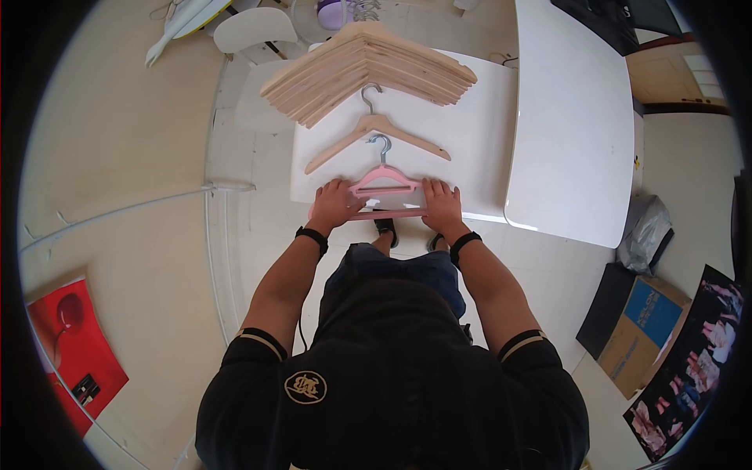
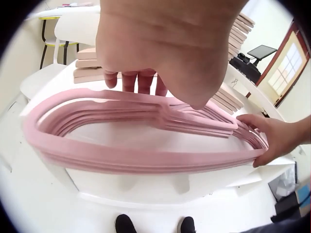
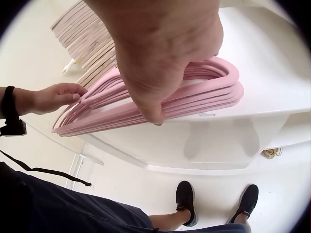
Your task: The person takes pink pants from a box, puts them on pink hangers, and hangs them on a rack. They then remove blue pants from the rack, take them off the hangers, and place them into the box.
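Observation:
A stack of several pink hangers lies at the table's front edge, hooks pointing away from the person. The left hand grips the stack's left side, its fingers over the top and partly hidden behind the hangers. On the right side, the right hand holds the stack, with the thumb along the near bar in the right wrist view. Just beyond the pink hooks lies one wooden hanger. Behind it is a stack of several wooden hangers.
The white table meets a second white table on the right. A white chair stands at the back left, a metal rail at the left. Cardboard box and plastic bag are at the right.

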Available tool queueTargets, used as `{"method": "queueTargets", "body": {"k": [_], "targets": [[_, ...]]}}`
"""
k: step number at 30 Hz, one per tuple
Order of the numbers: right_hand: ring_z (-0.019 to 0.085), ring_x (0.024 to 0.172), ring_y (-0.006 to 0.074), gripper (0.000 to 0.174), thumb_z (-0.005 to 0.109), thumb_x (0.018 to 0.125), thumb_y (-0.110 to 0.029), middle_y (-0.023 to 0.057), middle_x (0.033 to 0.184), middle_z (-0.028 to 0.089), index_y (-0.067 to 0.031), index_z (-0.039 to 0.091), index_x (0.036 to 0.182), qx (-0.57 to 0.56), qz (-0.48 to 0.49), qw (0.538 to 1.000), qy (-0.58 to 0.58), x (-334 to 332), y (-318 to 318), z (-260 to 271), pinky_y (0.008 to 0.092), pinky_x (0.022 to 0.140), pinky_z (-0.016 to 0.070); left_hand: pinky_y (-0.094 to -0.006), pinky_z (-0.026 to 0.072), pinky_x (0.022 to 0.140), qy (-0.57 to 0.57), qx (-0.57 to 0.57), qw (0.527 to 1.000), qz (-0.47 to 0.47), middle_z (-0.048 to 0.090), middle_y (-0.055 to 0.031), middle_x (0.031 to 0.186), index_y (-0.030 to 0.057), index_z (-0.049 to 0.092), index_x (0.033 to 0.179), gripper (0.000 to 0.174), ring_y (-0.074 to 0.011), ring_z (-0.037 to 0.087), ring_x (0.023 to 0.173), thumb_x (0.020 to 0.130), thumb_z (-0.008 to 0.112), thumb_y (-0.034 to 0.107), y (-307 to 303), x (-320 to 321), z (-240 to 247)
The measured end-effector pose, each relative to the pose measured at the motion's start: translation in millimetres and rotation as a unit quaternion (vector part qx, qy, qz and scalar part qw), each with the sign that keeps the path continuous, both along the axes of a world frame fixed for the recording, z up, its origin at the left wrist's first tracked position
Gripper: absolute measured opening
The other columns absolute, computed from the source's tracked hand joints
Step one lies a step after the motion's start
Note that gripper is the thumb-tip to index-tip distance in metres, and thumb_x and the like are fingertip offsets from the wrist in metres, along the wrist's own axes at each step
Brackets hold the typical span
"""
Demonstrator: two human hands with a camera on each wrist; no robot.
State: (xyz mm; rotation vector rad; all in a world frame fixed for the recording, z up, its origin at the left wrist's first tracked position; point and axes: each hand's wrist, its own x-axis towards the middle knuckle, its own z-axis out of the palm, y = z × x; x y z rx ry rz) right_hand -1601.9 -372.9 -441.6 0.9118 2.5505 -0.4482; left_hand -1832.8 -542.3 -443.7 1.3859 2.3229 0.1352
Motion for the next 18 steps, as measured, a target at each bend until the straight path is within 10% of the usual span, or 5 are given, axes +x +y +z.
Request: {"method": "queueTargets", "body": {"k": [3, 18], "targets": [[0.037, 0.131, 0.0266, 0.084, 0.073, 0.07, -0.022, 0.0084, 0.137, 0.042, -0.0129, 0.031, 0.142, 0.016, -0.009, 1.0, 0.015, 1.8, -1.9, -5.0, 0.0555, 0.105, 0.0306, -0.0427, 0.0479, 0.084, -0.054, 0.101, 0.993, -0.023, 0.062, -0.0142, 0.096, 0.0055, 0.065, 0.098, 0.028, -0.0344, 0.058, 0.094, 0.08, 0.064, 0.028, 23.9, -1.1, -11.9], [0.045, 0.122, 0.027, 0.061, 0.06, 0.078, -0.016, 0.0081, 0.127, 0.049, -0.0113, 0.04, 0.135, 0.012, -0.027, 1.0, 0.007, 1.1, -0.3, -7.6, 0.0484, 0.097, 0.0393, -0.0428, 0.0514, 0.081, -0.019, -0.078, 0.997, -0.002, 0.062, -0.0144, 0.099, 0.0065, 0.064, 0.093, 0.022, -0.0332, 0.062, 0.093, 0.079, 0.064, 0.024, 57.3, 6.6, -18.7]]}}
